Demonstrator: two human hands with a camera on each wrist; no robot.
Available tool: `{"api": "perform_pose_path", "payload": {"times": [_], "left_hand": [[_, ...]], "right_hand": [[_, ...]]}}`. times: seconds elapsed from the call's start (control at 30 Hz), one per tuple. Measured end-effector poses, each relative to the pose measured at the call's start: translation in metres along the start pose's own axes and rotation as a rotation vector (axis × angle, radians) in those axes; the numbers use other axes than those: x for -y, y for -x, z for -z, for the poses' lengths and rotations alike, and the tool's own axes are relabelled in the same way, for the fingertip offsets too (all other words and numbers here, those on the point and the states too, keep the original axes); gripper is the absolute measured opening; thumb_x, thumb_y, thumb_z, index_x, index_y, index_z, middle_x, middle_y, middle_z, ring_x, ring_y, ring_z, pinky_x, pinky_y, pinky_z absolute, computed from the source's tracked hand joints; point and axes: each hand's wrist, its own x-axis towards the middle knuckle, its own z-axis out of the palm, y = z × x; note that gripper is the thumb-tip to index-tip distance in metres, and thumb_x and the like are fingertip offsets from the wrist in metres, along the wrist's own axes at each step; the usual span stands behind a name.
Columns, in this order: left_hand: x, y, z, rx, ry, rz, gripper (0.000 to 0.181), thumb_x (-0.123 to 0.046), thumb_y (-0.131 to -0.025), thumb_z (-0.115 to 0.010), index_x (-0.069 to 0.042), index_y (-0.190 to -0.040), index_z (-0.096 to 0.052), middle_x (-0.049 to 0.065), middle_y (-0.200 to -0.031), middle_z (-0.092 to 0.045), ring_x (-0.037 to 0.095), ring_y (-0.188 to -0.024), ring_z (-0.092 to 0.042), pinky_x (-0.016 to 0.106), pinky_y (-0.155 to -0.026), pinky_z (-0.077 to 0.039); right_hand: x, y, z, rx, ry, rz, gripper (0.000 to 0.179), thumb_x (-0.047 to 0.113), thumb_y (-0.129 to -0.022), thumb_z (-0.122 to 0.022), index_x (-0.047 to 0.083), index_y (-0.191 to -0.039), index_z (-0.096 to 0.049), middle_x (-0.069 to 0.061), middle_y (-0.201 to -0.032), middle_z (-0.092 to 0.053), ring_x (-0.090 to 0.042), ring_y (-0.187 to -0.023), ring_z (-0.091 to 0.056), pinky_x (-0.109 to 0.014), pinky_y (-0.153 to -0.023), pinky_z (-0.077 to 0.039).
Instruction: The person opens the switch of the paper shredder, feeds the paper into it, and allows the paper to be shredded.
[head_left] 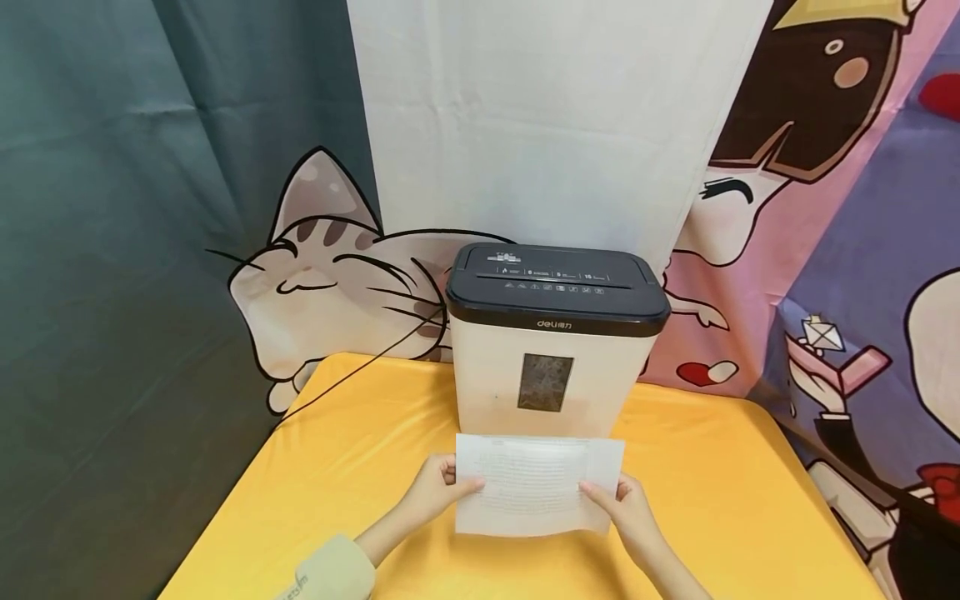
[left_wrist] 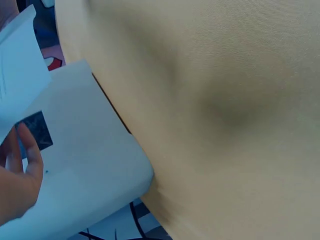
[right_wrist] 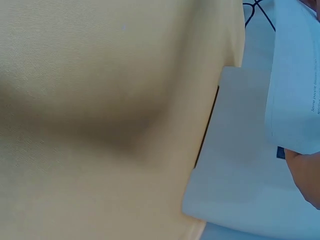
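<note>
Both hands hold a printed sheet of paper (head_left: pixel 532 492) level above the yellow table, in front of a paper shredder (head_left: pixel 480 375). My left hand (head_left: pixel 438 487) pinches its left edge, thumb on top and fingers beneath. At the right edge, my right hand (head_left: pixel 622 504) pinches it the same way. Lines of small print cover the sheet's middle. The shredder has a white bin and a dark lid with a narrow feed slot (head_left: pixel 555 282) across the top. In the left wrist view, the left hand (left_wrist: pixel 20 175) overlaps the bin's dark window (left_wrist: pixel 37 132).
A yellow cloth-covered table (head_left: pixel 720 492) lies under the hands and shredder. A thin black cord (head_left: pixel 352 371) runs from the shredder's left side down past the table edge. Behind stand fabric backdrops with a cartoon cat (head_left: pixel 315 292) and other drawn figures.
</note>
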Motion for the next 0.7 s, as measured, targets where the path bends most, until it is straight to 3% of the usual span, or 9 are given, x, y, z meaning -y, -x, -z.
{"api": "perform_pose_path", "payload": {"times": [0.13, 0.3, 0.53, 0.7], "left_hand": [[-0.007, -0.003, -0.002, -0.094, -0.054, -0.012, 0.026, -0.008, -0.085, -0.068, 0.012, -0.101, -0.065, 0.026, -0.095, -0.069, 0.016, -0.080, -0.070, 0.023, -0.067, -0.056], [-0.016, -0.008, 0.001, -0.152, -0.094, -0.042, 0.024, -0.009, -0.083, -0.070, 0.009, -0.099, -0.067, 0.024, -0.093, -0.070, 0.005, -0.075, -0.067, 0.019, -0.065, -0.054], [-0.030, -0.011, 0.009, -0.205, -0.111, -0.080, 0.025, -0.009, -0.083, -0.071, 0.007, -0.101, -0.067, 0.023, -0.096, -0.070, 0.003, -0.076, -0.066, 0.018, -0.067, -0.053], [-0.046, -0.021, 0.015, -0.213, -0.134, -0.129, 0.024, -0.008, -0.083, -0.071, 0.007, -0.101, -0.068, 0.022, -0.096, -0.070, 0.006, -0.077, -0.068, 0.019, -0.067, -0.054]], "right_hand": [[0.012, -0.001, -0.001, -0.044, 0.016, 0.006, 0.013, 0.003, -0.088, -0.060, 0.010, -0.098, -0.066, 0.012, -0.084, -0.070, -0.007, -0.078, -0.066, -0.025, -0.069, -0.054], [0.027, -0.005, 0.000, -0.032, 0.051, 0.050, 0.015, 0.003, -0.088, -0.061, 0.003, -0.103, -0.064, 0.014, -0.086, -0.070, -0.004, -0.082, -0.066, -0.024, -0.071, -0.053], [0.041, -0.013, 0.003, 0.008, 0.091, 0.194, 0.019, 0.000, -0.087, -0.062, -0.004, -0.105, -0.063, 0.017, -0.088, -0.069, -0.001, -0.082, -0.064, -0.019, -0.070, -0.052], [0.055, -0.019, 0.014, 0.049, 0.121, 0.315, 0.015, -0.003, -0.086, -0.062, 0.000, -0.101, -0.066, 0.018, -0.088, -0.070, 0.001, -0.080, -0.065, -0.016, -0.071, -0.052]]}}
